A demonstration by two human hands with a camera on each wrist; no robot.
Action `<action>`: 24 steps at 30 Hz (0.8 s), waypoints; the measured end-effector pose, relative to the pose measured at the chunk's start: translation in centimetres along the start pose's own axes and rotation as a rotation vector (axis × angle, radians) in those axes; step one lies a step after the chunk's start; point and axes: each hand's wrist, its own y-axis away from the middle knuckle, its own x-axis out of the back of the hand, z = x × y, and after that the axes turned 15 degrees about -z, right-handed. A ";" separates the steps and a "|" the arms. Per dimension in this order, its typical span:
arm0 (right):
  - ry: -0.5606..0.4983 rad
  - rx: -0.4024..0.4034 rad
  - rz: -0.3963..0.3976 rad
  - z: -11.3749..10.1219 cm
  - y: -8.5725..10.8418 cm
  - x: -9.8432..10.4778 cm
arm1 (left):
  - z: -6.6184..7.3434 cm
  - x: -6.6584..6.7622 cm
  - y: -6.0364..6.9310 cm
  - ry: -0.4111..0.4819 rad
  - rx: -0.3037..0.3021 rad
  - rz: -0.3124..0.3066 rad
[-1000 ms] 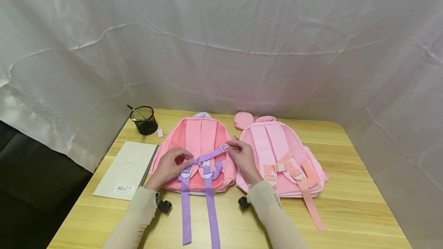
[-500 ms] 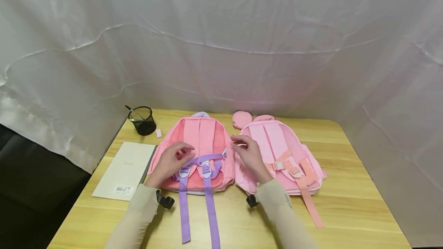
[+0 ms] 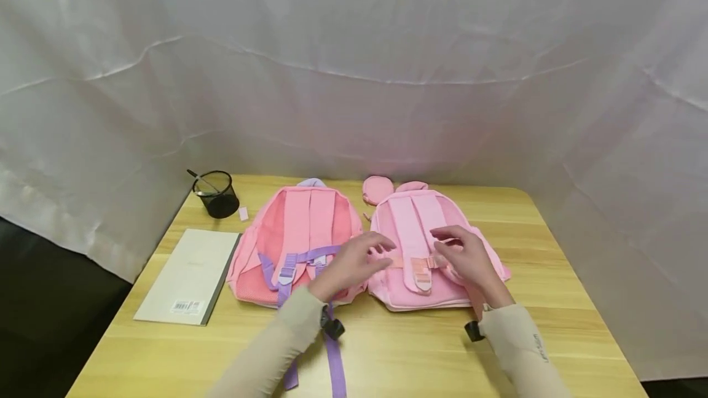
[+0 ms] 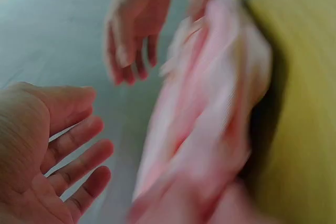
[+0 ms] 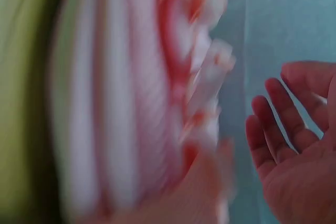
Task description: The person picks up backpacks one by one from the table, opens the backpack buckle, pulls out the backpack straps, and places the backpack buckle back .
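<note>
Two backpacks lie side by side with their strap sides up. The right one, a light pink backpack (image 3: 387,226) with peach webbing, has a chest strap (image 3: 421,263) running across its shoulder straps. Above it, my left hand (image 3: 350,263) hovers at its left edge, fingers loosely bent around nothing. My right hand (image 3: 467,260) hangs over its right side, likewise holding nothing. Both wrist views show relaxed, spread fingers apart from the blurred bag. The coral pink backpack (image 3: 271,226) is on the left; its purple chest strap (image 3: 318,253) lies across it, partly hidden by my left hand.
A white notebook (image 3: 190,269) with a barcode label lies at the left. Behind it stand a black mesh pen holder (image 3: 220,204) with pens and a small pink block (image 3: 243,214). A round pink pouch (image 3: 378,190) sits at the back. Purple strap ends (image 3: 336,364) trail toward the table's front.
My hands have let go of the purple chest strap and its buckle, and both have moved right over the light pink backpack. The head view has shifted slightly right.
</note>
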 end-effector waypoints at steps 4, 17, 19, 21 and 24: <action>0.032 0.011 -0.087 2.4 1.0 0.5 | 0.4 -3.1 -3.2 -0.060 0.020 -0.051; 0.062 0.076 -0.066 5.1 1.2 -0.8 | 0.1 -6.7 -6.8 -0.215 0.023 -0.020; 0.043 0.070 -0.059 5.0 1.0 -0.8 | 0.1 -6.8 -7.0 -0.239 0.024 0.019; 0.021 0.066 -0.060 4.9 1.0 -0.8 | 0.0 -7.1 -7.2 -0.264 0.025 0.060; 0.007 0.056 -0.074 4.9 1.1 -0.9 | -0.1 -7.7 -7.1 -0.276 0.035 0.111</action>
